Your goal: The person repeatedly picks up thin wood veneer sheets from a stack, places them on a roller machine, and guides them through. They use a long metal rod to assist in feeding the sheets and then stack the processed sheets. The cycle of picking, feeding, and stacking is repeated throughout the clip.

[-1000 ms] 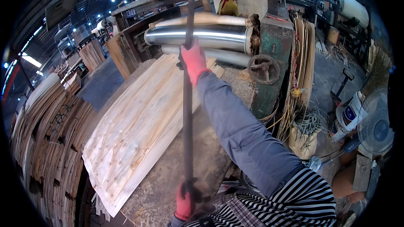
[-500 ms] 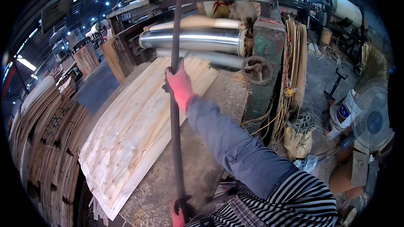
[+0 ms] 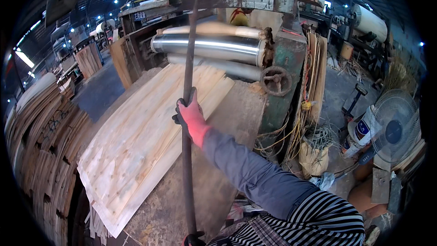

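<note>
A long dark metal rod (image 3: 186,177) stands nearly upright in front of me, its top reaching up to the machine frame. My right hand (image 3: 193,119), in a red and black glove, grips the rod about halfway up, with the grey sleeve stretched out behind it. Down at the picture's lower edge, my left hand (image 3: 193,239), also gloved, holds the rod's bottom end. Behind the rod lies a wide sheet of pale wood veneer (image 3: 145,141) on a dusty table (image 3: 218,177). The sheet comes out from under shiny steel rollers (image 3: 209,45).
A green machine frame with a rusty handwheel (image 3: 275,80) stands to the right of the rollers. Tangled cords and a sack (image 3: 314,155) hang beside it. A floor fan (image 3: 393,130) is at the far right. Curved stacks of veneer (image 3: 41,132) fill the left side.
My right hand, still on the rod, has come down and toward me, away from the rollers. The rod has shifted left in the picture. The veneer sheet reaches further out.
</note>
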The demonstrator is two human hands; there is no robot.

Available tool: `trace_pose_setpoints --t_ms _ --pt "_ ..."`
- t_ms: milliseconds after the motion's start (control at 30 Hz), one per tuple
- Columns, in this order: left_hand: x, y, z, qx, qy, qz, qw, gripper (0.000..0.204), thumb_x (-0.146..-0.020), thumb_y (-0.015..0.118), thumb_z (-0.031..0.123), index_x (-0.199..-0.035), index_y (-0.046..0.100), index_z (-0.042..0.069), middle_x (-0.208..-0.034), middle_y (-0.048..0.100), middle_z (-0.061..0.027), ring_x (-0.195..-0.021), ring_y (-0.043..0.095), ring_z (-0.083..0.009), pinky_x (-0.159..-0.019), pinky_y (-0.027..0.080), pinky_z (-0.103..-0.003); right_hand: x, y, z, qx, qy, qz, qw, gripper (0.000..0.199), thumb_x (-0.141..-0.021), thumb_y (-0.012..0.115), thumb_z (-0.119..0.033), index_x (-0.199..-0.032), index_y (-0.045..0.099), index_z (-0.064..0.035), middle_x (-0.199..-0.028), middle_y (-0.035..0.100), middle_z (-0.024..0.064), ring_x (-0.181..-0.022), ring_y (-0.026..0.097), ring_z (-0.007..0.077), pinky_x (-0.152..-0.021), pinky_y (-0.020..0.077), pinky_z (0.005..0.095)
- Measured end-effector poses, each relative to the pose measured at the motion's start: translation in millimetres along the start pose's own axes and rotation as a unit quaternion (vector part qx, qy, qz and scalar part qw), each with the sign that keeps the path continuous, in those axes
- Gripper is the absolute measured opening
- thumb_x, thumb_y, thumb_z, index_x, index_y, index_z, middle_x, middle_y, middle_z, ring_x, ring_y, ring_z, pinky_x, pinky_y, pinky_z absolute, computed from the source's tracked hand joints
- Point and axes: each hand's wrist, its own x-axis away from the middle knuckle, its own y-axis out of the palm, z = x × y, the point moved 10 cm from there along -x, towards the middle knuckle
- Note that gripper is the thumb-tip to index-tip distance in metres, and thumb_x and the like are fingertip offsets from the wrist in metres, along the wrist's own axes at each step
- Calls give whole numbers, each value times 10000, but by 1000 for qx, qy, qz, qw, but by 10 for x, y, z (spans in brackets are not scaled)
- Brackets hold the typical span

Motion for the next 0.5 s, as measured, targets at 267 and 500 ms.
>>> trace_pose_setpoints --t_ms 267,500 --pt "271 -284 -52 -3 1 6 1000 407 -905 376 372 -979 562 17 -486 327 62 -421 318 -40 -409 271 -196 43 49 -251 95 -18 15 995 684 -800 521 -142 -1337 105 -56 -734 577 128 -545 596 209 -462 481 317" --pt "667 -253 -55 -9 10 -7 1000 418 -906 369 379 -979 561 16 -486 329 61 -422 322 -39 -409 271 -195 -329 -84 -204 205 -119 43 971 353 -818 500 -184 -1089 331 -33 -690 513 99 -567 535 202 -489 441 302"
